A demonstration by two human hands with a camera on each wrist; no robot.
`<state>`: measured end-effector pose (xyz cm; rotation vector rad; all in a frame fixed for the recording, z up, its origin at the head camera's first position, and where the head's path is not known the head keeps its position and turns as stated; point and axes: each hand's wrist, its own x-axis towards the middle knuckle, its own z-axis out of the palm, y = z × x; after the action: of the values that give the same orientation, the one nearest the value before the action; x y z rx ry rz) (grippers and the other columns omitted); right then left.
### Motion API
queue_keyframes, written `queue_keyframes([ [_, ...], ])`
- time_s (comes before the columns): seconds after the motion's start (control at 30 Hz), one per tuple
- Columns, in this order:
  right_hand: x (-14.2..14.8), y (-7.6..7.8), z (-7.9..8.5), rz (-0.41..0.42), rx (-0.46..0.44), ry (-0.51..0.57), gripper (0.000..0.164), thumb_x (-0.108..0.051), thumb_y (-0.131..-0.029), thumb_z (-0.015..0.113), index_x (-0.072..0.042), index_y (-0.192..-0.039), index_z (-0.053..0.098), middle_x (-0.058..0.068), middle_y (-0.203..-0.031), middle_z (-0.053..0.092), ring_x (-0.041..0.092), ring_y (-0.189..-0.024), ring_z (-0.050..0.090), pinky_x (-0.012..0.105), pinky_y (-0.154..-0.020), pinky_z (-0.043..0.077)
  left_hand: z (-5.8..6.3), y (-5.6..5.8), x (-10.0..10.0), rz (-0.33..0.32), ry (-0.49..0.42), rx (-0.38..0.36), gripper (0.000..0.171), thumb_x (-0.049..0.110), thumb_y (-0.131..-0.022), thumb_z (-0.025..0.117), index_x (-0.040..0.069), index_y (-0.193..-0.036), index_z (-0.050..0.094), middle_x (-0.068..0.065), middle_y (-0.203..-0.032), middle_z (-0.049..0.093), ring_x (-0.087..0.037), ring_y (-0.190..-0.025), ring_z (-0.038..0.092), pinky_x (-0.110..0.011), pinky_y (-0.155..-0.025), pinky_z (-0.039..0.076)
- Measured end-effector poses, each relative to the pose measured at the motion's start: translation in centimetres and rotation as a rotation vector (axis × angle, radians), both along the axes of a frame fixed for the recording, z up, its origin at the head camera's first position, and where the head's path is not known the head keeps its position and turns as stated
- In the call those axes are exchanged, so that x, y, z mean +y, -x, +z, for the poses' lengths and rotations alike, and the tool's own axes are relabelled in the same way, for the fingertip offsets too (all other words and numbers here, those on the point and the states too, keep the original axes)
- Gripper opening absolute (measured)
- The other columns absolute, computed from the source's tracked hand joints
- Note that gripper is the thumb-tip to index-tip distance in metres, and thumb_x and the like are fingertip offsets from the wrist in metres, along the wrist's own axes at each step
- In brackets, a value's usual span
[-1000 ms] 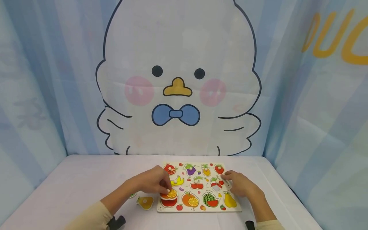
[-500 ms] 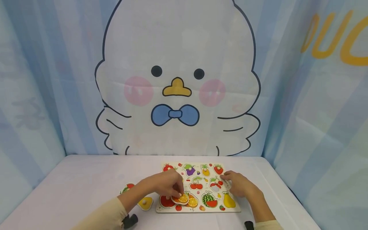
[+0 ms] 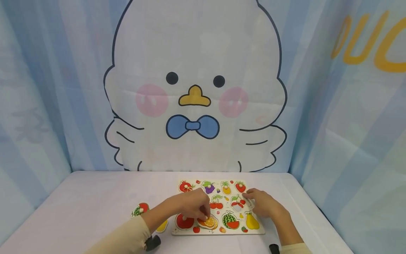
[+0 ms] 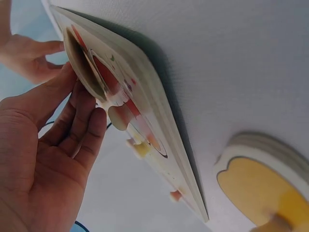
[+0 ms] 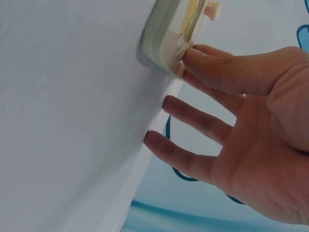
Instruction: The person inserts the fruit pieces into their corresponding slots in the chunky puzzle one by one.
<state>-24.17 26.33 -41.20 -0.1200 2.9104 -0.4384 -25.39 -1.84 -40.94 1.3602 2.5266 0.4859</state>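
In the head view my left hand (image 3: pixel 195 204) pinches an orange puzzle piece (image 3: pixel 210 223), low over the front row of the fruit puzzle board (image 3: pixel 228 231). Seen from the left wrist, that piece (image 4: pixel 81 70) is tilted against the board's face, its far side hidden. My right hand (image 3: pixel 265 204) rests at the board's right edge. In the right wrist view its thumb touches the board (image 5: pixel 161 41) near a corner, and the other fingers extend fairly straight, some reaching to the table.
Left of the board, on the white table (image 3: pixel 95 211), lie a watermelon piece (image 3: pixel 140 209) and a yellow fruit piece (image 3: pixel 162 226), partly behind my left forearm. Several knobbed fruit pieces sit in the board. A curtain with a cartoon duck (image 3: pixel 195 53) hangs behind the table.
My left hand has carried the orange piece rightward, from over the red fruit at the front left corner to the orange picture beside it. The right hand has stayed in place.
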Motion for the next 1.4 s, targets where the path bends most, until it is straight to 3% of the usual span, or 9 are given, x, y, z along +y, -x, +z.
queue_keyframes([
  [0.33,0.0,-0.1,0.2,0.010,0.004,-0.005,0.054,0.004,-0.078,0.068,-0.016,-0.128,0.063,0.012,-0.138,0.050,0.040,-0.124,0.045,0.061,-0.098,0.038,0.1,-0.1,0.9,0.024,0.036,-0.029,0.008,0.016,-0.083,0.076,0.021,-0.088,0.077,0.021,-0.075,0.065,0.004,-0.069,0.057,-0.011,-0.066,0.048],
  [0.77,-0.1,-0.2,0.2,0.016,0.002,0.012,0.053,0.004,-0.081,0.067,-0.016,-0.130,0.061,0.011,-0.140,0.049,0.039,-0.126,0.044,0.060,-0.100,0.037,-0.4,0.0,1.3,0.008,0.042,0.017,0.007,0.016,-0.081,0.077,0.023,-0.082,0.076,0.022,-0.073,0.063,0.005,-0.065,0.056,-0.011,-0.061,0.047],
  [1.1,0.1,-0.4,0.2,0.026,0.028,0.005,0.054,0.003,-0.080,0.069,-0.016,-0.129,0.062,0.012,-0.139,0.049,0.040,-0.125,0.044,0.060,-0.100,0.037,-0.5,0.0,1.7,0.027,0.032,-0.012,0.008,0.015,-0.080,0.078,0.023,-0.082,0.076,0.021,-0.073,0.063,0.004,-0.066,0.057,-0.012,-0.061,0.047],
  [1.4,0.1,-0.2,0.2,0.034,0.027,-0.003,0.052,0.001,-0.081,0.069,-0.016,-0.130,0.061,0.012,-0.139,0.050,0.039,-0.125,0.044,0.060,-0.101,0.036,-0.2,-0.4,1.7,0.042,0.073,0.008,0.008,0.017,-0.081,0.077,0.025,-0.083,0.076,0.020,-0.075,0.063,0.005,-0.069,0.056,-0.011,-0.064,0.047],
])
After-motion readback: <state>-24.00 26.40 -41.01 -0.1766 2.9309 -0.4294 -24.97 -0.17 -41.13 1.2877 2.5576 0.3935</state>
